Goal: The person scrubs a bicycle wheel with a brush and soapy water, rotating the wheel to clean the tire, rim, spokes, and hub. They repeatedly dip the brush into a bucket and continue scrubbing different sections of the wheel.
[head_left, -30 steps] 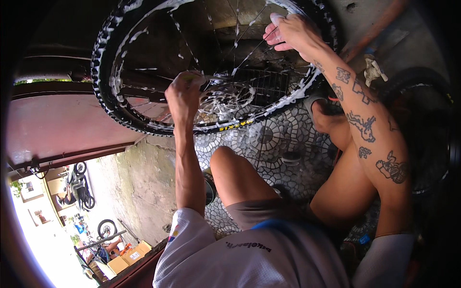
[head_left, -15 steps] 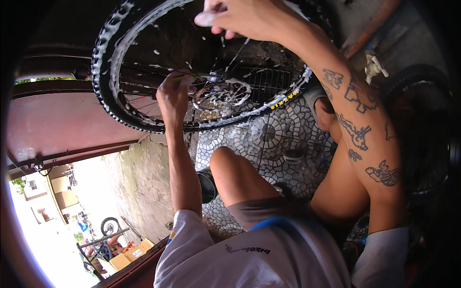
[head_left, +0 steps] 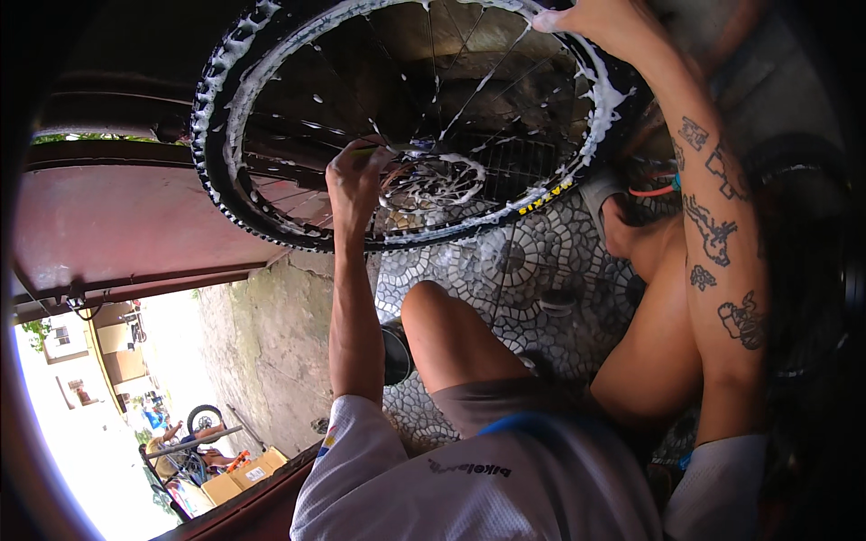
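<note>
A bicycle wheel (head_left: 215, 149) with a knobby black tyre stands tilted before me, its rim and spokes streaked with white foam. My left hand (head_left: 356, 171) reaches in beside the hub, fingers closed together; a yellowish-green edge shows at them, but what they hold is mostly hidden. Just to the right of that hand is the foamy brake disc (head_left: 476, 180). At the wheel's upper right, my right hand (head_left: 604, 25) grips the tyre, thumb on the foamy rim and the other fingers largely out of sight.
Below the wheel lies a floor of patterned mosaic tiles (head_left: 505, 257) with a drain grate (head_left: 523, 158). A dark round container (head_left: 395, 352) stands by my knee. Another tyre (head_left: 803, 171) is in shadow at right. Outside, lower left, are cardboard boxes (head_left: 244, 478) and a person (head_left: 167, 455).
My right hand has come from above the spokes over to the right and taken hold of the tyre. The wheel and my left hand have shifted slightly right.
</note>
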Motion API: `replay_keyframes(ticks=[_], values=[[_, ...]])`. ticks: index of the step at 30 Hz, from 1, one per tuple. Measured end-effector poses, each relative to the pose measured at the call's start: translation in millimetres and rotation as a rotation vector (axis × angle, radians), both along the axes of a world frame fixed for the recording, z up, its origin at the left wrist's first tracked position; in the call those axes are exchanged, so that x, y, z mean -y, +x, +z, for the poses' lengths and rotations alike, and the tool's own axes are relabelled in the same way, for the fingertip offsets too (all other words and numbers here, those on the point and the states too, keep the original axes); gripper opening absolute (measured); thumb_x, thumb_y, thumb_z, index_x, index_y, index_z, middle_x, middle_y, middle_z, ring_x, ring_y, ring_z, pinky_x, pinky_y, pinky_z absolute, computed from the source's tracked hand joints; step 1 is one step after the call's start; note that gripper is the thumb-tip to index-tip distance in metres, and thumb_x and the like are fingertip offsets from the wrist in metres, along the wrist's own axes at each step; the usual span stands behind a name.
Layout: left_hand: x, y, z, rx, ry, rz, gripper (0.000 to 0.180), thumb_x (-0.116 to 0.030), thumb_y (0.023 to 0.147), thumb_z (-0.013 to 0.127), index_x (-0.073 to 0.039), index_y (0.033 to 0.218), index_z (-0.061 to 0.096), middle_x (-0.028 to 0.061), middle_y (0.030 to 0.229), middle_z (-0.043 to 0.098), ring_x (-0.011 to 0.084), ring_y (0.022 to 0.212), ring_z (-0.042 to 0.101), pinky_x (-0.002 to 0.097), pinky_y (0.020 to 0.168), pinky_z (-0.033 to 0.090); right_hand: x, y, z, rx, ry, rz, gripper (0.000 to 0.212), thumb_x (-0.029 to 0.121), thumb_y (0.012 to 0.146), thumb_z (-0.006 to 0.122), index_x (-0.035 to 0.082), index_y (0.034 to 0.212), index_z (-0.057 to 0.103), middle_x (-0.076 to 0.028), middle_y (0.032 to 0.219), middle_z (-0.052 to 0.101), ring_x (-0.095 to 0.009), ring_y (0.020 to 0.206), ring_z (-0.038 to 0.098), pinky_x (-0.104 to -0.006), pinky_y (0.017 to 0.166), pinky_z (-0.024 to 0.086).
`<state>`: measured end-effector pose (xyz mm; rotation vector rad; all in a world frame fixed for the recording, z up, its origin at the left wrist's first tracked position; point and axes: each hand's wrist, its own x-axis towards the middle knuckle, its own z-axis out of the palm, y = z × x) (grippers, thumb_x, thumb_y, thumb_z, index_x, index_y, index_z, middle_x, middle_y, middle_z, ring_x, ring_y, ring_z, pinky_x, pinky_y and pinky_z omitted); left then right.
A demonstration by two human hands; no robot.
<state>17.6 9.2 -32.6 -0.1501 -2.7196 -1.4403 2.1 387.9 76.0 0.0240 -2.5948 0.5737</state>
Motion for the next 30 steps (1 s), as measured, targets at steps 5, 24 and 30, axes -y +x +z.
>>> replay_keyframes(ticks=[5, 24, 30], values=[[-8.7, 3.3, -2.6, -0.059, 0.239, 0.065, 0.024, -0.009, 0.094, 0.069, 0.008, 0.111, 0.070, 0.0107, 0.091, 0.076, 0.0166, 0.074, 0.073, 0.0260, 0.066, 0.055, -4.6, -4.0, 2.2, 0.015, -0.003, -0.006, 0.082, 0.032, 0.071, 0.088, -0.004, 0.137, 0.056, -0.032, 0.125, 0.064, -0.043, 0.121, 0.061, -0.0463, 0.104, 0.050], [-9.9, -0.3, -9.5, -0.166, 0.190, 0.114, 0.021, -0.011, 0.092, 0.072, 0.005, 0.107, 0.071, 0.0064, 0.088, 0.073, 0.0112, 0.072, 0.067, 0.0250, 0.065, 0.051, -3.9, -4.3, 6.4, 0.049, -0.002, 0.026, 0.085, 0.033, 0.071, 0.089, -0.008, 0.137, 0.055, -0.034, 0.125, 0.064, -0.043, 0.121, 0.062, -0.0452, 0.105, 0.050], [-0.5, 11.6, 1.9, -0.127, 0.144, 0.086, 0.026, -0.011, 0.093, 0.072, 0.007, 0.112, 0.069, 0.0137, 0.094, 0.077, 0.0149, 0.071, 0.071, 0.0273, 0.062, 0.056, 1.7, -1.1, 14.3, 0.111, 0.001, 0.011, 0.087, 0.034, 0.071, 0.089, -0.008, 0.139, 0.054, -0.033, 0.126, 0.064, -0.042, 0.122, 0.061, -0.0445, 0.106, 0.050]])
